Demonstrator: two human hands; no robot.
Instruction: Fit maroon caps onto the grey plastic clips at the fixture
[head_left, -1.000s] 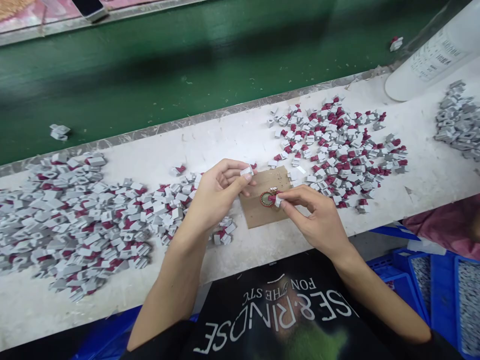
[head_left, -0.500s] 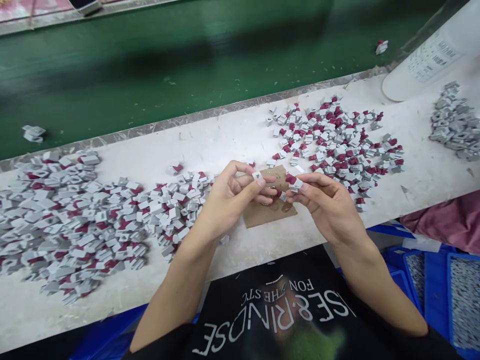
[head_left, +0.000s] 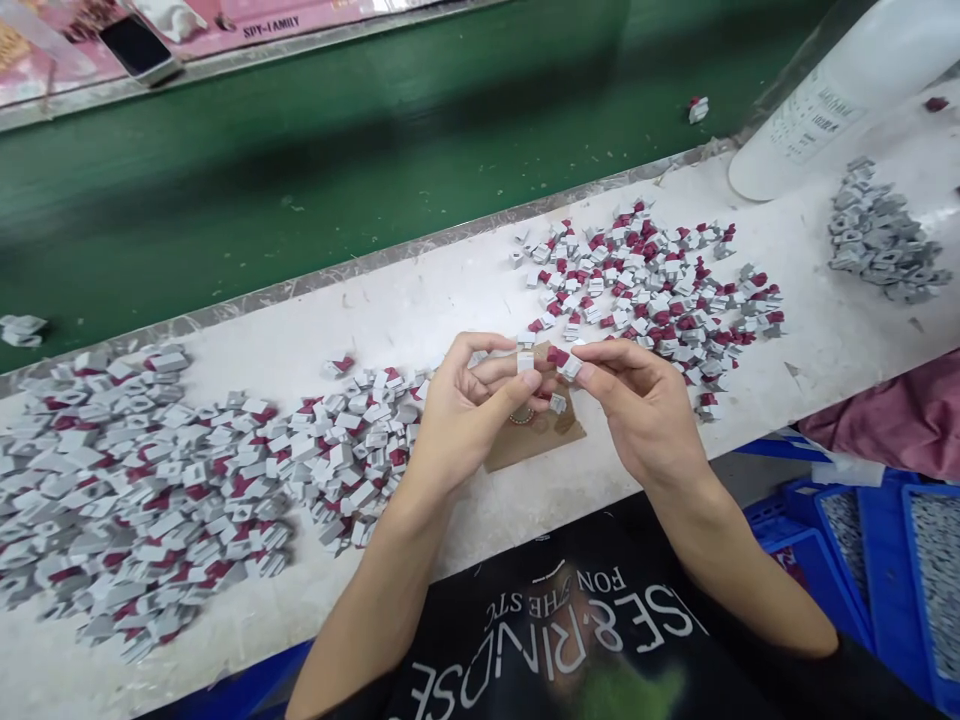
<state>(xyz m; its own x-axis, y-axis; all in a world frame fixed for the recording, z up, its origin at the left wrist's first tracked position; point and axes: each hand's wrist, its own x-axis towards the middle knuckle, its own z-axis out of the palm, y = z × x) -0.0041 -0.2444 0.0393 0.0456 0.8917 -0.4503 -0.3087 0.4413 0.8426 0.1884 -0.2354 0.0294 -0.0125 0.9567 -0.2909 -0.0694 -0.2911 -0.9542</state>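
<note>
My left hand (head_left: 480,395) pinches a small light-grey plastic piece (head_left: 525,362) between thumb and fingers. Facing it, my right hand (head_left: 634,395) grips a small grey-and-maroon plastic piece (head_left: 568,366) by its grey end, the maroon end pointing left. The two pieces are close but look apart. Under the hands lies a brown cardboard piece (head_left: 536,447), partly covered, with another small grey piece (head_left: 557,403) over it. To the left of my left hand spreads a heap of grey-and-maroon pieces (head_left: 352,440); a second heap (head_left: 637,280) lies beyond my right hand.
A white bottle (head_left: 810,130) leans at the back right, beside a pile of grey pieces (head_left: 885,235). A green belt (head_left: 337,190) runs behind the white table (head_left: 360,300). Blue bins (head_left: 885,560) and maroon cloth (head_left: 892,410) are at the right. A phone-like device (head_left: 139,48) lies at the far left.
The camera view has shifted, showing more of the far side. My hands have come slightly closer together, bringing the maroon end nearer the light-grey piece. Both hands keep their hold.
</note>
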